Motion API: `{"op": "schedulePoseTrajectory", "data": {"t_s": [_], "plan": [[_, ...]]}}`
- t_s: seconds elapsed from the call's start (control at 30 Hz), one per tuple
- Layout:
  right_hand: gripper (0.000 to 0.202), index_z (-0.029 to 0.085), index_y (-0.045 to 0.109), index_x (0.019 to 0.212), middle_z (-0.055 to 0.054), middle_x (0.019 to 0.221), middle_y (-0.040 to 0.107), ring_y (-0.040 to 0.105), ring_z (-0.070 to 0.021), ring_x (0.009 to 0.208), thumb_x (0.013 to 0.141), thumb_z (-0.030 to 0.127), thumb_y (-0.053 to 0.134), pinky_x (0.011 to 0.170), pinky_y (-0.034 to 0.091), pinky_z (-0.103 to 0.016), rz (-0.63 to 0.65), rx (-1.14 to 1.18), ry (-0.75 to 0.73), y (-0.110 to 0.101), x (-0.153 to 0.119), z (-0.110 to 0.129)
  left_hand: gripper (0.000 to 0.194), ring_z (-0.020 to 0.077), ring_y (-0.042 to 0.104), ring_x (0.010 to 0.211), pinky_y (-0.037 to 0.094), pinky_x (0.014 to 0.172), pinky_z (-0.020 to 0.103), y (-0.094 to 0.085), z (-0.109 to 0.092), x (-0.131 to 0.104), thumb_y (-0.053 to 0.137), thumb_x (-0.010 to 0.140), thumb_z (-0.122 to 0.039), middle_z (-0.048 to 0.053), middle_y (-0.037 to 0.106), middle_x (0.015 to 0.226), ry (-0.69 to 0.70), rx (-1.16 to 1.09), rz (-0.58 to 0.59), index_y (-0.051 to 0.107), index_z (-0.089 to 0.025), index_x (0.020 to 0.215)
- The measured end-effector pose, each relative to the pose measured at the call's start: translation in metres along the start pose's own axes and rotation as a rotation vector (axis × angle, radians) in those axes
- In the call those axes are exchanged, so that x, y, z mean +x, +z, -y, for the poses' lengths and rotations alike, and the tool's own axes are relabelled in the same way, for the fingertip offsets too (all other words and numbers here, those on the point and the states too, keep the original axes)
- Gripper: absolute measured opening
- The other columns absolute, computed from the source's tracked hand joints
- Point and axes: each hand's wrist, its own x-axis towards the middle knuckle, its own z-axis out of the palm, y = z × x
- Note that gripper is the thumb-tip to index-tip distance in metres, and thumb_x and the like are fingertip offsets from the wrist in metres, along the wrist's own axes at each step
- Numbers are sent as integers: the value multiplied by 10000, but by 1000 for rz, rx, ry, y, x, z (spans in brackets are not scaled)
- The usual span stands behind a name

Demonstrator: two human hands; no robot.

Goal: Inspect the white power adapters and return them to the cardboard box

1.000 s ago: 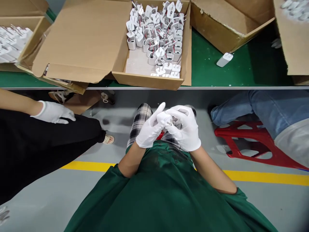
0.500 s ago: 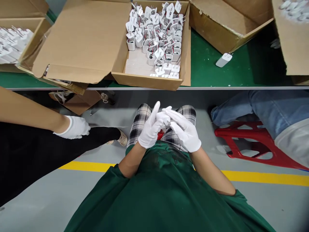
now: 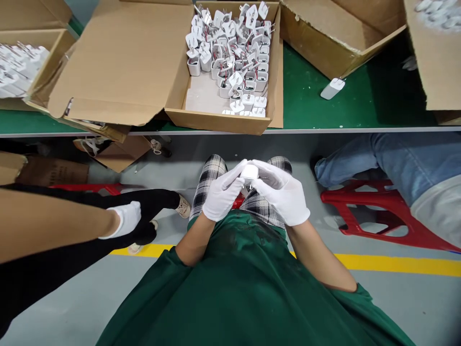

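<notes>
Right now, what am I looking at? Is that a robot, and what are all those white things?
There's no robot here, just a person in white gloves. All the pictures come from one camera on the person's head, looking forward and down, so you see what they see.

The left hand and right hand hold a small white plug between their fingers, above the lap.

On the green table sits an open cardboard box with lots of white plug pieces, some with wires showing. One loose plug lies to the right of it. The gloved hand on the left belongs to somebody else.
</notes>
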Motion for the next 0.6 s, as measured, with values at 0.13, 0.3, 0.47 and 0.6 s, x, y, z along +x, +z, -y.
{"op": "schedulePoseTrajectory", "data": {"t_s": [0.13,0.3,0.47,0.6], "plan": [[458,233,698,1236,-63,1250,722,718,-250,1099,809,384,759,961,621,-395,-1,-127,1,-2,-3,9,388,271,625,1262,495,1127,385,-5,0,2,719,836,-447,65,696,1303,47,61,-22,763,-225,1151],[412,250,699,1235,-54,1197,746,719,-262,1081,859,420,694,951,600,-412,-19,-472,-153,-2,-5,7,347,271,667,1188,538,1061,377,-8,-3,4,775,791,-415,68,738,1220,-14,-16,3,790,-219,1077],[339,230,698,1207,-71,1113,766,727,-228,922,906,370,623,833,594,-386,-98,-614,-429,-1,-2,-3,518,243,734,929,609,817,346,-10,-8,7,787,755,-493,97,767,1126,-172,-76,52,749,-188,1172],[363,251,676,1246,-71,1023,760,675,-232,901,890,316,642,831,563,-400,-96,-669,-634,-2,2,-10,600,200,711,733,585,673,309,-15,-14,12,825,677,-557,106,784,948,-174,-86,158,763,-143,1107]]}}
